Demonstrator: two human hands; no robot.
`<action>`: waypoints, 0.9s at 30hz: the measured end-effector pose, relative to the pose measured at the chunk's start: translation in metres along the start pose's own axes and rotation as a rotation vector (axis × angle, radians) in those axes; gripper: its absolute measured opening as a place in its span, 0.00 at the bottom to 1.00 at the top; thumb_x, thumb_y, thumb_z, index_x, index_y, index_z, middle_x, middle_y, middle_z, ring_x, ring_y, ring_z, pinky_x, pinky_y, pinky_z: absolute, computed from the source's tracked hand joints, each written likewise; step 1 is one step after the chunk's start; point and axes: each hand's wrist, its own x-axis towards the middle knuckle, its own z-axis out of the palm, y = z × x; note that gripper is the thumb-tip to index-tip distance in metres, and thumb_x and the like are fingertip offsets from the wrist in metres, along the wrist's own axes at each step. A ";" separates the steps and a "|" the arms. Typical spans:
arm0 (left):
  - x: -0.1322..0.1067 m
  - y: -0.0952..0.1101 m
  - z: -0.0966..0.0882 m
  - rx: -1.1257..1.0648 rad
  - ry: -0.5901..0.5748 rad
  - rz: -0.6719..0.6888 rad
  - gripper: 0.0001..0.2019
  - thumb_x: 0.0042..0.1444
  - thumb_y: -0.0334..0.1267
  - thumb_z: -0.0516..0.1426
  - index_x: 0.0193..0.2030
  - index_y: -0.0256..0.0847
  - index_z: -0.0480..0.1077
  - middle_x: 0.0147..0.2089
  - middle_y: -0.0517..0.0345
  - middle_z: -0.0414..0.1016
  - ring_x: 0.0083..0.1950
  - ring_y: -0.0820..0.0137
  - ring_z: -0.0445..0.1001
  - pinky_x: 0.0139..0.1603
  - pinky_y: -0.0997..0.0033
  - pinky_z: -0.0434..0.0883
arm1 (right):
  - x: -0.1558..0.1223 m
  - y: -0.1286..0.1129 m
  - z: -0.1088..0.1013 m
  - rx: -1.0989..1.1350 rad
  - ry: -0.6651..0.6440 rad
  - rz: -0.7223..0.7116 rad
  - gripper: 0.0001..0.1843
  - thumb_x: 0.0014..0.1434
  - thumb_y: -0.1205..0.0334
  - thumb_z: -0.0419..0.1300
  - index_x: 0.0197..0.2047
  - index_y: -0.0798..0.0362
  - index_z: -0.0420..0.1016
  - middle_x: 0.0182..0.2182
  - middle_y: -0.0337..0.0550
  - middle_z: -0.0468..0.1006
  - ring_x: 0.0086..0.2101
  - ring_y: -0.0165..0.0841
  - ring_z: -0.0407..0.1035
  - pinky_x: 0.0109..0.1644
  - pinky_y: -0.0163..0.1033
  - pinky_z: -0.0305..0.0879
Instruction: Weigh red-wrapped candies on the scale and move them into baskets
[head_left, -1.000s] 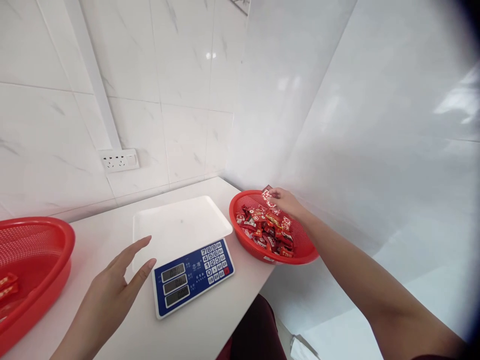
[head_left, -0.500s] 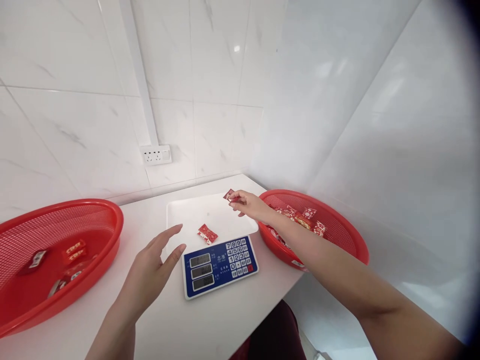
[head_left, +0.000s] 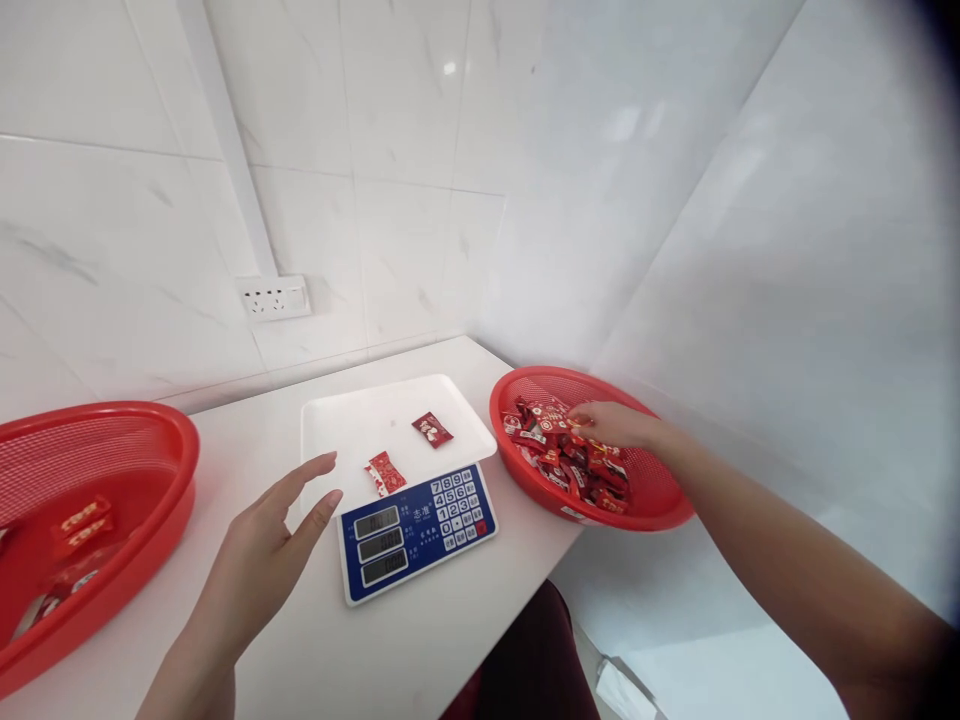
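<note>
A blue-faced scale with a white pan stands on the white counter. Two red wrapped candies lie on the pan: one near its front edge, one further back. My left hand hovers open beside the scale's left front corner, fingers stretched, touching nothing. My right hand reaches into the right red basket, fingers curled among the heap of red candies; whether it holds one is hidden.
A second red basket at the left edge holds a few candies. A wall socket sits on the tiled wall behind. The counter ends just right of the scale, with the right basket overhanging its edge.
My right hand let a second candy go on the pan and moved back right into the candy basket. My left hand has stayed beside the scale.
</note>
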 end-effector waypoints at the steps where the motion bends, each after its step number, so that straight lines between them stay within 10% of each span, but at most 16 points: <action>1: 0.000 0.000 0.001 0.007 0.002 0.001 0.23 0.54 0.58 0.49 0.54 0.55 0.65 0.53 0.60 0.73 0.15 0.78 0.60 0.29 0.67 0.73 | -0.003 0.015 0.002 -0.004 -0.015 0.032 0.23 0.49 0.53 0.62 0.47 0.55 0.76 0.46 0.55 0.77 0.48 0.54 0.69 0.51 0.51 0.64; 9: 0.004 0.000 0.005 0.075 -0.052 -0.005 0.24 0.53 0.59 0.49 0.54 0.56 0.65 0.53 0.60 0.74 0.14 0.78 0.61 0.26 0.68 0.73 | 0.000 0.054 0.034 0.061 -0.081 0.051 0.46 0.43 0.45 0.64 0.62 0.56 0.59 0.60 0.54 0.62 0.58 0.50 0.58 0.58 0.45 0.57; 17: 0.005 -0.006 -0.002 0.099 0.033 -0.085 0.23 0.52 0.60 0.49 0.51 0.57 0.67 0.55 0.61 0.72 0.15 0.78 0.65 0.28 0.68 0.74 | 0.005 0.039 0.024 0.130 0.107 0.019 0.19 0.48 0.44 0.58 0.28 0.54 0.72 0.30 0.43 0.76 0.35 0.42 0.69 0.41 0.42 0.63; 27: 0.002 -0.003 -0.002 0.010 0.104 -0.023 0.21 0.52 0.59 0.51 0.49 0.55 0.69 0.51 0.60 0.75 0.14 0.78 0.63 0.26 0.69 0.72 | 0.001 -0.028 0.001 0.413 0.421 0.025 0.21 0.56 0.45 0.50 0.35 0.54 0.71 0.30 0.40 0.76 0.32 0.35 0.69 0.37 0.37 0.64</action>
